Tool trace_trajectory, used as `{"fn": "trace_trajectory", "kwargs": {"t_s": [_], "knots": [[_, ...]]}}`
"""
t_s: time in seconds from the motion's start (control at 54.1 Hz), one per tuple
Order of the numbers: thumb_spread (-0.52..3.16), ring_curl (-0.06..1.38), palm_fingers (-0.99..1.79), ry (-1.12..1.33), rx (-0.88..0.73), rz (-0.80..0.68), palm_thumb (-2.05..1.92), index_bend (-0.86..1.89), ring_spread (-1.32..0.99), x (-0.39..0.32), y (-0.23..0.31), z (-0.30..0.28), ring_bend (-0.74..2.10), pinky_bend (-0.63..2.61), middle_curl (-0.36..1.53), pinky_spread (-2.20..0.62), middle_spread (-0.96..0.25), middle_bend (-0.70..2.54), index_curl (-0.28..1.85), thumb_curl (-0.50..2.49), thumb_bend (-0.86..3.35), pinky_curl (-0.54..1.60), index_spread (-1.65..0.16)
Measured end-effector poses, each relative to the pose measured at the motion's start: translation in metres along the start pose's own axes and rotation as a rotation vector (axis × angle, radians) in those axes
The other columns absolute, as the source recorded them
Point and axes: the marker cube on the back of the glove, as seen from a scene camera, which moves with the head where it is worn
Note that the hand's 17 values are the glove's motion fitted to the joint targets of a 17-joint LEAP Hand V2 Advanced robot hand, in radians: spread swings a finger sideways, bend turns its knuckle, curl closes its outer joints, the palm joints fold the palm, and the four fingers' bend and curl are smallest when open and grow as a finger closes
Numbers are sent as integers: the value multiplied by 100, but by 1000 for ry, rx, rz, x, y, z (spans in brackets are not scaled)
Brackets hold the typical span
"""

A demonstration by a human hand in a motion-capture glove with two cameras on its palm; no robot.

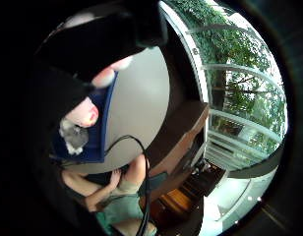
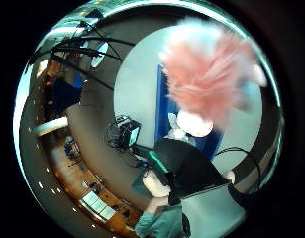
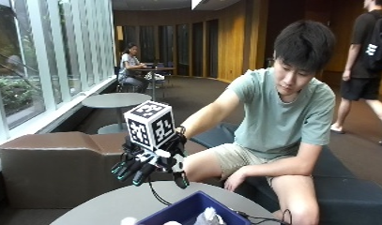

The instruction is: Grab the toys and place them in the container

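My gloved right hand (image 3: pixel 150 164) hangs above the round grey table (image 3: pixel 115 206), just over the near end of the blue container (image 3: pixel 184 208). Its fingers point down, spread and relaxed, and nothing shows between them in the outside view. A fluffy pink toy (image 2: pixel 212 74) fills much of the thumb side palm view, over the container (image 2: pixel 161 109). A grey-white toy (image 1: pixel 73 138) lies inside the container (image 1: pixel 105 123), with a round pink toy (image 1: pixel 83 114) beside it. White toy tops (image 3: pixel 209 216) stick up from the container.
A brown padded bench (image 3: pixel 53 159) runs behind the table along the window wall. The person sits on a dark seat beside the table with the bare left hand (image 3: pixel 234 180) resting on a knee. A black cable (image 3: pixel 156 194) trails across the tabletop.
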Motion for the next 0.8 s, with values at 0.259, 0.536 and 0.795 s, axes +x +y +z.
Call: {"fn": "trace_trajectory", "kwargs": {"t_s": [0.259, 0.536, 0.795], "knots": [[106, 41, -37, -14, 86, -39, -5, 8, 0, 11, 33, -21, 34, 96, 44, 3, -6, 11, 44, 56, -6, 43, -27], [112, 37, -32, -119, 100, -74, -5, 8, 3, 22, 83, -35, 20, 82, 33, 5, -4, 11, 31, 42, -5, 36, -26], [114, 34, -30, -117, 58, -112, -5, 8, 1, 26, 119, 3, 17, 68, 27, 3, -5, 11, 24, 35, -5, 33, -25]]}}
